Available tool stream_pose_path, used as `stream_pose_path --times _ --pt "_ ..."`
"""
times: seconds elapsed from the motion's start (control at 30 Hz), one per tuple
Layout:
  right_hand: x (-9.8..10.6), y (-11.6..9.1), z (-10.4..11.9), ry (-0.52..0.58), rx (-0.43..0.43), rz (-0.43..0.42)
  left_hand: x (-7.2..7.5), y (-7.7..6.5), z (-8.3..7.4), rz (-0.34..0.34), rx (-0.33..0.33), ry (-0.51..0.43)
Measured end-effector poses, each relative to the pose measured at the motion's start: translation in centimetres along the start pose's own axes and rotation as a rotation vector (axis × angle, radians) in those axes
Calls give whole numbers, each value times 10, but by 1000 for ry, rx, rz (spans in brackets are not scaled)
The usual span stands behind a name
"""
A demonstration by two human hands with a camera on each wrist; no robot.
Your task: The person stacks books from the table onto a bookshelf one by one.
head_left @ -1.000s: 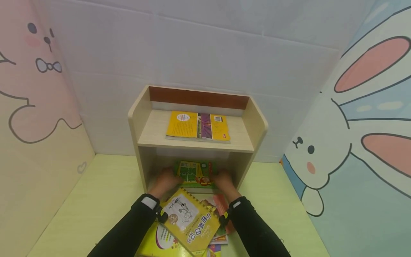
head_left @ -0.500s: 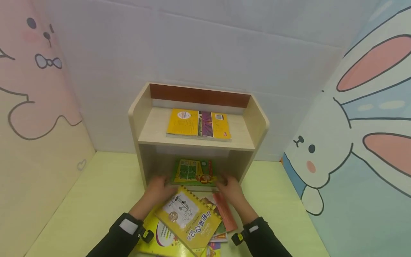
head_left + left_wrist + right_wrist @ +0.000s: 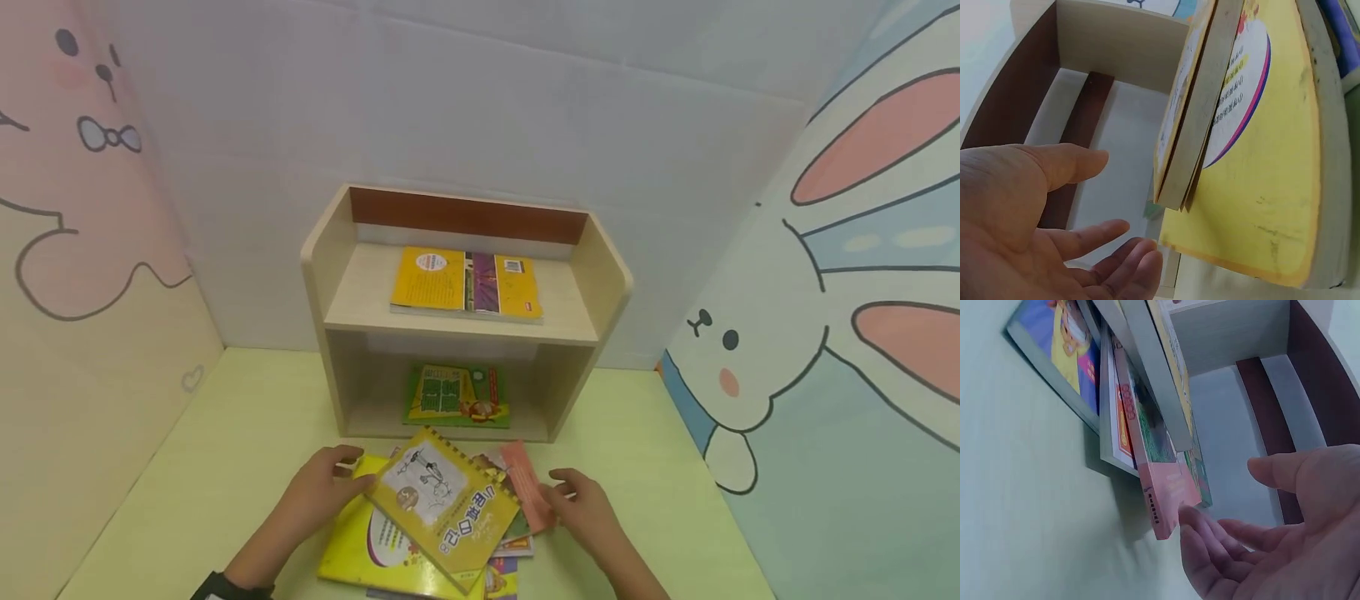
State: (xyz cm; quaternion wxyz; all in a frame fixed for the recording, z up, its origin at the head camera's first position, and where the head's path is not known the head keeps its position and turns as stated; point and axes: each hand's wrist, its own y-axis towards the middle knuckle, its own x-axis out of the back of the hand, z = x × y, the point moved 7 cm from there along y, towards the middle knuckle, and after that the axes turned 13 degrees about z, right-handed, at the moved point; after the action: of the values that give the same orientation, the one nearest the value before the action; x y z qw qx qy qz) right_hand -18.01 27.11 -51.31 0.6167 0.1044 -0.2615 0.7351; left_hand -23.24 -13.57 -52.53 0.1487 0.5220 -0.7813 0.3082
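My left hand is at the left side of a loose pile of books, fingers apart and holding nothing. Nearest to it is a yellow comic diary book, lying slanted on top of the pile. Under that book lies a larger, thick yellow book with a white oval. On the right, my right hand has its fingertips right at the end of a pink-edged book. Its thumb stands apart from the fingers, and nothing is gripped. Parts of the lower books are hidden under the diary book.
Behind the pile stands a small two-tier wooden shelf. A yellow and purple book lies flat on its upper tier, and a green book lies in the lower one. Painted walls flank the pale green tabletop.
Both hands have come out of the lower tier, away from the green book, and drawn back to either side of the pile. The green book stays inside the shelf.
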Motion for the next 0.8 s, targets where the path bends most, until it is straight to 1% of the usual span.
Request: stream_pose_path --times 0.13,0.27,0.4,0.47,0.63,0.73,0.8 --pt "-8 -9 -12 127 -50 73 -6 -4 4 18 13 -53" --pt "-20 -11 -17 233 -77 133 -16 1 6 21 -2 -99" --pt "-37 -8 -15 329 -78 185 -22 7 5 4 -30 -132" --pt "-46 -7 -12 368 -83 205 -24 9 4 3 -26 -127" --pt "-61 -7 -11 450 -90 195 -31 9 5 38 22 -97" --pt "-64 -7 -12 469 -101 168 -36 6 4 69 34 -119" --pt "-65 -6 -12 466 -114 145 -39 3 4 84 33 -153"
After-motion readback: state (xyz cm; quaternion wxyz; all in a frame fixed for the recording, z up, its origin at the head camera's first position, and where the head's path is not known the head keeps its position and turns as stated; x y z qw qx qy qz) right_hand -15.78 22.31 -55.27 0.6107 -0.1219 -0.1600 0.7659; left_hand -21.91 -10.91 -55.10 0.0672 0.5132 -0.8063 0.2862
